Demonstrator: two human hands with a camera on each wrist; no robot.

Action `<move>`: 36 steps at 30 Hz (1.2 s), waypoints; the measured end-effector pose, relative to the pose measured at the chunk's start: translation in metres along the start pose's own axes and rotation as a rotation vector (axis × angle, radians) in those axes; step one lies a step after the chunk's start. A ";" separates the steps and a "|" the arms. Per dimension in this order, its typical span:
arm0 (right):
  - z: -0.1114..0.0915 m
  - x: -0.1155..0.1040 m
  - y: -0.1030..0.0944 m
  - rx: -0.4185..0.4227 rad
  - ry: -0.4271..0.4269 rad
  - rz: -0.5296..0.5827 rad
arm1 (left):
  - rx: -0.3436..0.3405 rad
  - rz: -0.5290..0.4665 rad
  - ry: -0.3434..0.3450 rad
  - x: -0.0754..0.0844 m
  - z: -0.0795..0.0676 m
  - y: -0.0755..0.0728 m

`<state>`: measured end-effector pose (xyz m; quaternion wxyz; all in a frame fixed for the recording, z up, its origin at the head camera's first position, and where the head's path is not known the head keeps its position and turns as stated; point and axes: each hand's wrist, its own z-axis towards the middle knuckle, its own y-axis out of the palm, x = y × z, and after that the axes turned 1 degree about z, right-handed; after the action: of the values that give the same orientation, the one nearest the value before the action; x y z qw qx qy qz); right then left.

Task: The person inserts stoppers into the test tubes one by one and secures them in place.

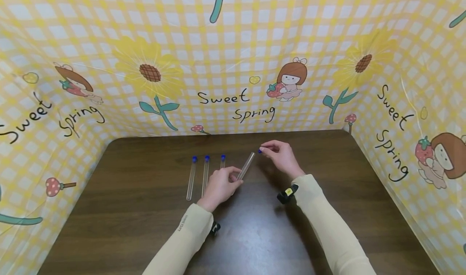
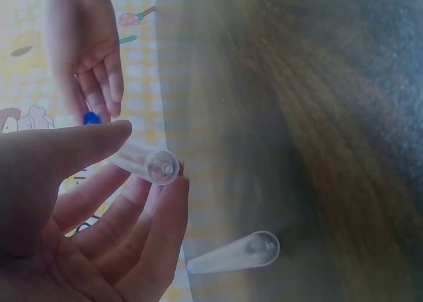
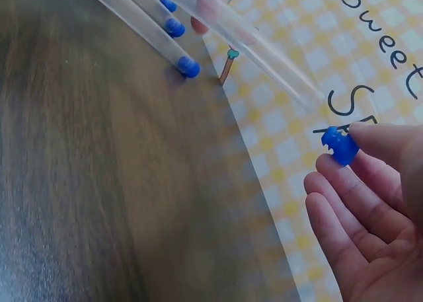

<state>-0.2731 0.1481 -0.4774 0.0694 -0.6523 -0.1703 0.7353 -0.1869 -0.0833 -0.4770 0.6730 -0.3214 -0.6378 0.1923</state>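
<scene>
My left hand (image 1: 221,185) grips a clear test tube (image 1: 246,165), tilted with its uncapped mouth up and to the right. The left wrist view shows the rounded bottom of this test tube (image 2: 162,166) between thumb and fingers. Just beyond the mouth, my right hand (image 1: 282,157) pinches a small blue cap (image 3: 340,145) between thumb and fingertips. Cap and tube are apart. To the left of the held tube lie three capped test tubes (image 1: 191,180) side by side on the table; my left hand partly hides the nearest one.
The dark wooden table (image 1: 138,218) meets a yellow checked cloth (image 1: 218,64) that rises at the back and both sides. A black wrist camera (image 1: 287,194) sits on the right cuff, and another wrist camera (image 1: 215,228) on the left.
</scene>
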 end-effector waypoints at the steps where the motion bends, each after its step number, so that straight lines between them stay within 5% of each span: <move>1: 0.000 0.000 0.001 0.001 -0.005 0.002 | 0.000 0.000 0.000 0.000 0.000 0.000; 18: 0.001 -0.002 0.012 -0.014 0.009 0.068 | 0.006 0.011 0.017 0.002 -0.003 0.004; 36: -0.003 -0.005 0.022 -0.042 -0.006 0.002 | 0.018 0.026 0.018 0.002 -0.003 0.007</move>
<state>-0.2666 0.1267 -0.4808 0.0544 -0.6516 -0.1855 0.7335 -0.1826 -0.0770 -0.4801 0.6790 -0.3253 -0.6258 0.2039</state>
